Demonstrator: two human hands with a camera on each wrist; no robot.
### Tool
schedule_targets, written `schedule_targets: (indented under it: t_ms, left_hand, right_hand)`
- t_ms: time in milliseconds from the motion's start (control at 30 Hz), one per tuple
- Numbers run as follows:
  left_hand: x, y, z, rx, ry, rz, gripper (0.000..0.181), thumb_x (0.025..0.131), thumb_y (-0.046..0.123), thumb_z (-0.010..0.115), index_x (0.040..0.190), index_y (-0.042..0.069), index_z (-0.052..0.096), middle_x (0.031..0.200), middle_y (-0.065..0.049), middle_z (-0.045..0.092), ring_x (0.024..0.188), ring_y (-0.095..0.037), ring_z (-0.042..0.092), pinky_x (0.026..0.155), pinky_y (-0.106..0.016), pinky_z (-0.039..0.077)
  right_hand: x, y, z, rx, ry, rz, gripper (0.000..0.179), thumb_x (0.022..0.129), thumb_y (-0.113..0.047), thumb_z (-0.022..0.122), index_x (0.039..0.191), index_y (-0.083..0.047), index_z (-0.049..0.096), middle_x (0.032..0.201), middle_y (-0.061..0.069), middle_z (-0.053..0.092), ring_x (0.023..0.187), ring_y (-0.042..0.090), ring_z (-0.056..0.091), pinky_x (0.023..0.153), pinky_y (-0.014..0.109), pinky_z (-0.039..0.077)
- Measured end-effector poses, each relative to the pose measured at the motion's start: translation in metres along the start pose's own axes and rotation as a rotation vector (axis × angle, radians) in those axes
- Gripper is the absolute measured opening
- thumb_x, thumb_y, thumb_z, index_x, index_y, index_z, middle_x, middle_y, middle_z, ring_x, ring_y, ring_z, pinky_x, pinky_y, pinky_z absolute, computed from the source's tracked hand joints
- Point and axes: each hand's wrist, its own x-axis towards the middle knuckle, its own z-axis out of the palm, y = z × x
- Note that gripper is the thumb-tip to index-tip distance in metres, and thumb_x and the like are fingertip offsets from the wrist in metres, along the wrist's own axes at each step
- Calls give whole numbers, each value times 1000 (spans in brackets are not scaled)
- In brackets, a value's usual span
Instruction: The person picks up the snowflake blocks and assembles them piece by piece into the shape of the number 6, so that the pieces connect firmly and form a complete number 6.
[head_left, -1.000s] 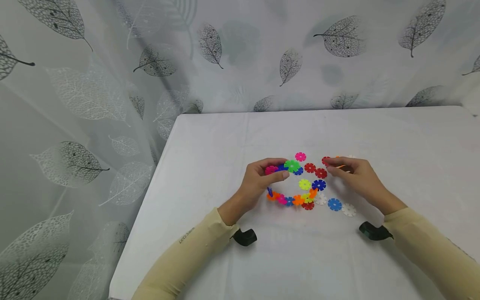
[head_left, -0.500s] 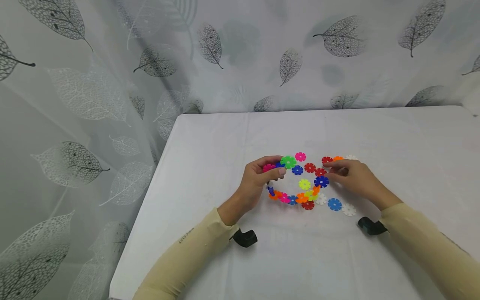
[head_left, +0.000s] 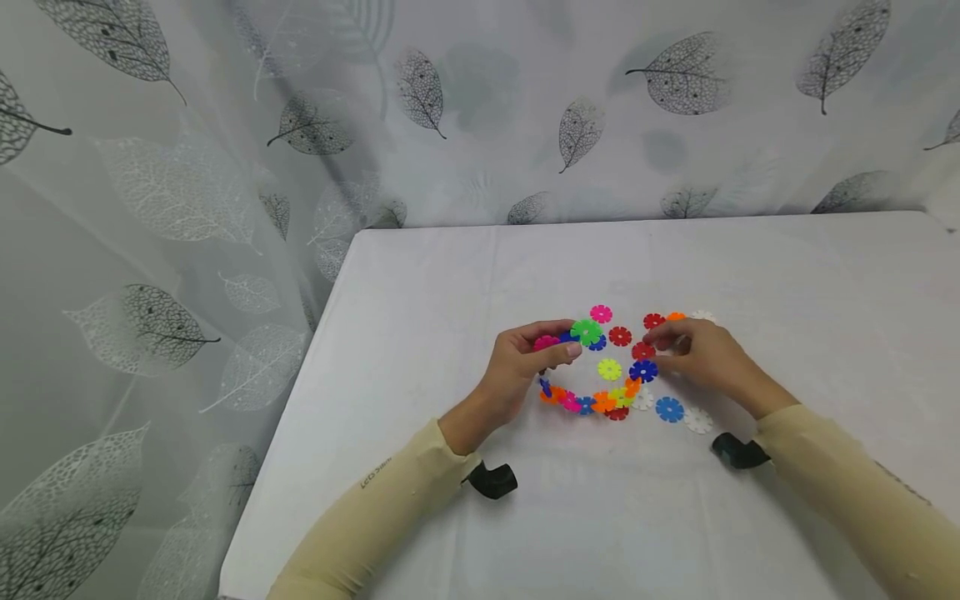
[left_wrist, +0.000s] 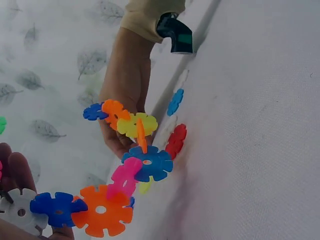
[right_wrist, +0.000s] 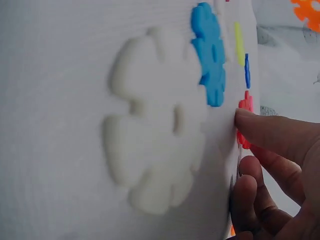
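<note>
My left hand (head_left: 513,362) holds a chain of interlocked, slotted flower-shaped plastic discs, pinching it near a green disc (head_left: 587,332). The chain loops down below that hand through orange, pink and yellow discs to a dark blue disc (head_left: 642,371) at its right end. In the left wrist view an orange disc (left_wrist: 102,211) of the chain shows large beside the left fingers. My right hand (head_left: 701,358) pinches a red disc (head_left: 642,351) between thumb and index finger, close above the chain's blue end. The right wrist view shows the thumb overlapping this red disc (right_wrist: 245,120).
Loose discs lie on the white-covered table (head_left: 420,292): pink (head_left: 601,314), red (head_left: 619,336), yellow (head_left: 609,369), light blue (head_left: 670,409) and white (head_left: 698,420) among them. A leaf-patterned curtain (head_left: 480,108) hangs behind. Dark curved pieces (head_left: 491,481) stick out beside both sleeves.
My right hand has come left and down from the upper red disc to the lower one, which has shifted slightly. My left hand and chain have moved slightly, lately to the right.
</note>
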Motion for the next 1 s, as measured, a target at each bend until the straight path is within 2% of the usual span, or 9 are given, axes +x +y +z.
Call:
schedule_targets:
  t_ms: [167,233,333,433,567,700,833,1000]
  left_hand:
    - [2,-3,1,57,38,-49,33,95,17,71,126,4,71,89,-2,73,84,-17,65,77,-36,45]
    - [2,-4,2,73,63,-80,31,94,20,73,123,7,74,91,-8,73,83,-18,64,76,-35,44]
    - [3,-5,4,83,94,-124,28,93,23,75,119,12,76,99,-24,70,83,-21,63,75,-35,44]
    - [4,-7,5,91,98,-141,27,94,24,75,118,13,77,109,-31,67,81,-20,63,76,-36,45]
    - [4,-8,6,121,88,-132,29,96,24,72,121,11,75,107,-20,72,79,-16,63,78,-38,45]
    - [3,-8,5,147,85,-115,29,97,26,70,121,10,74,99,-7,75,79,-16,64,80,-40,45]
    - [3,-9,3,156,71,-94,29,98,26,68,122,11,73,99,-6,75,79,-16,64,81,-41,45]
    - [3,-12,2,159,41,-58,28,100,25,66,123,10,71,100,-8,75,79,-20,65,82,-44,43]
  right_hand:
    - [-4,-1,-3,57,21,10,31,87,-21,80,111,-5,68,105,12,66,97,33,58,69,31,53]
    - [-6,-2,-4,82,51,-2,31,89,-24,80,112,-6,68,106,12,68,95,31,60,69,30,53]
    - [-10,-9,-6,124,103,-72,34,91,-27,78,118,-8,70,108,11,70,93,28,62,69,27,54]
    - [-17,-22,-6,170,157,-169,32,93,-27,76,119,-9,72,107,8,72,90,25,64,69,23,53]
    - [-26,-42,-5,203,223,-261,23,94,-24,75,112,-10,74,100,3,73,85,21,63,67,21,50]
    - [-32,-56,-3,206,275,-292,16,92,-23,77,103,-12,74,96,0,74,86,13,62,68,24,46]
    - [-34,-60,1,209,308,-346,10,89,-17,81,97,-16,75,94,-6,74,87,5,63,71,30,43]
    - [-35,-62,6,241,329,-430,18,84,-9,84,98,-19,78,92,-12,74,89,7,61,72,29,41]
